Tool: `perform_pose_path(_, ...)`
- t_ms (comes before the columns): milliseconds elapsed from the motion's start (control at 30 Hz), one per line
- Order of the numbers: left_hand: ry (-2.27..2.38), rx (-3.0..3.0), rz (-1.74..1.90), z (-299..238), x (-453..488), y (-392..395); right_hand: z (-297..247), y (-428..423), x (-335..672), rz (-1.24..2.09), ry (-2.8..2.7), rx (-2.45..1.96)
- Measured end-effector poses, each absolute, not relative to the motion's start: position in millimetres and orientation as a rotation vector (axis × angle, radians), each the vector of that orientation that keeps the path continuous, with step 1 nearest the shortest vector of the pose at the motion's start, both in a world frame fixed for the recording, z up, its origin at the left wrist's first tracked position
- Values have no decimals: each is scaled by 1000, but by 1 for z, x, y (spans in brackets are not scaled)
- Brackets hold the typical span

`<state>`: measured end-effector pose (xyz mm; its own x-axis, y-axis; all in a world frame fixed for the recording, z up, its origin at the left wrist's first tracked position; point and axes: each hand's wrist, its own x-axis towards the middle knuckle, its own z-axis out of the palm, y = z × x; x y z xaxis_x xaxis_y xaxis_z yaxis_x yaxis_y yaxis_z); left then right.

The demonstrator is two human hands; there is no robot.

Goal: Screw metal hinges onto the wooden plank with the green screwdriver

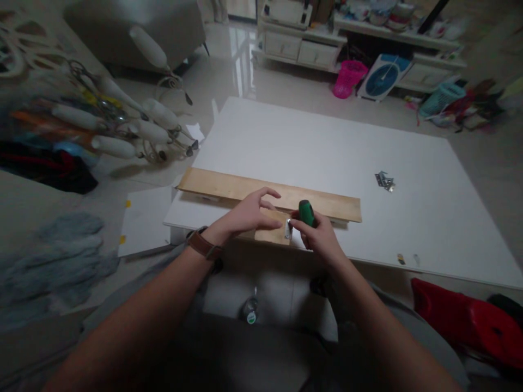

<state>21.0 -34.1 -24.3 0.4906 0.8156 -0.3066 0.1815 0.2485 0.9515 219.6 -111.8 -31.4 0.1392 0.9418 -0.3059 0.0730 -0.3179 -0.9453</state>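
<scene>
On the white tabletop (327, 158), the left hand (249, 215) presses flat on a small wooden block (273, 234) beside a long plank (229, 186), while the right hand (321, 237) grips a green-handled screwdriver (306, 212) at the block's metal hinge (288, 229).

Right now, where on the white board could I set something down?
Bare: the white board beyond the long plank, and its right end past the metal pieces. Crowded: the near edge, where left hand, right hand, small block and screwdriver meet.
</scene>
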Motion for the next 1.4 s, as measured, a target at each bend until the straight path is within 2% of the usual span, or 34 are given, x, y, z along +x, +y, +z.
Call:
perform_pose_path(200, 1066, 993, 772, -35, 36, -27, -36, -111, 218, 1373, -886, -1568)
perform_pose_path(367, 1204, 992, 829, -50, 48, -25, -46, -108, 214, 1340, -799, -1617)
perform_pose_path(567, 1113, 1515, 823, -61, 45, -26, -56, -99, 216, 1242, -713, -1672)
perform_pose_path(833, 922, 2160, 582, -68, 37, -26, -68, -87, 221, 1174, -743, -1726)
perform_pose_path(1133, 1026, 2437, 459, -73, 40, -24, -56, -86, 231, 913, -1130, -1872)
perform_pose_path(1400, 1042, 2463, 454, -66, 43, -30, -37, -78, 244, 794, -978, -1584)
